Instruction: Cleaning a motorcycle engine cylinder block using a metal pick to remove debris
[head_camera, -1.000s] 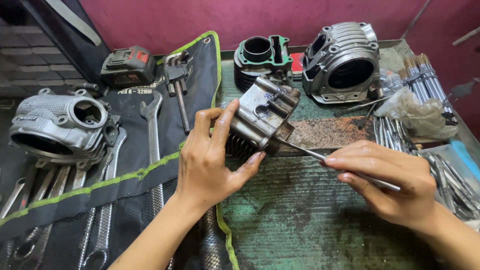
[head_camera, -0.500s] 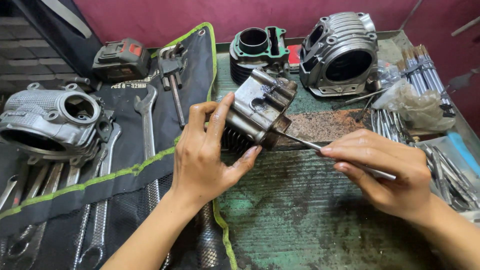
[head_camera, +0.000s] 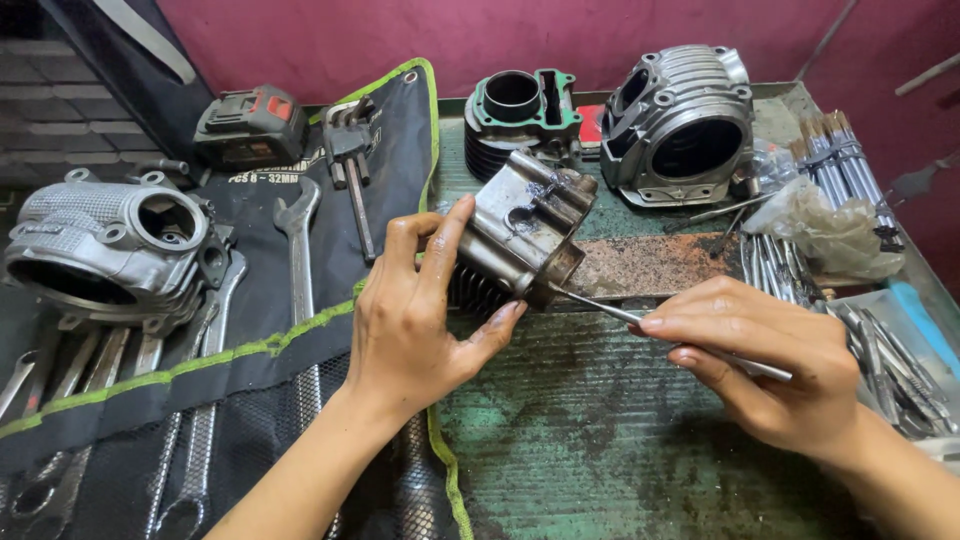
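Note:
My left hand (head_camera: 420, 310) grips a grey finned engine cylinder (head_camera: 525, 232), tilted on its side over the green workbench (head_camera: 600, 440). My right hand (head_camera: 770, 360) holds a thin metal tool (head_camera: 610, 308) like a pen. Its tip touches the lower edge of the cylinder's open end. A rusty flat plate (head_camera: 660, 265) lies just behind the tool.
A black tool roll (head_camera: 250, 300) with spanners covers the left side, with a grey engine cover (head_camera: 110, 250) and a battery pack (head_camera: 250, 120) on it. At the back stand a green-gasketed cylinder (head_camera: 520, 105) and a cylinder head (head_camera: 685, 125). Loose metal tools (head_camera: 880, 320) lie right.
The cylinder and both hands keep almost the same pose; the view has shifted slightly. The tool tip stays at the cylinder's lower edge.

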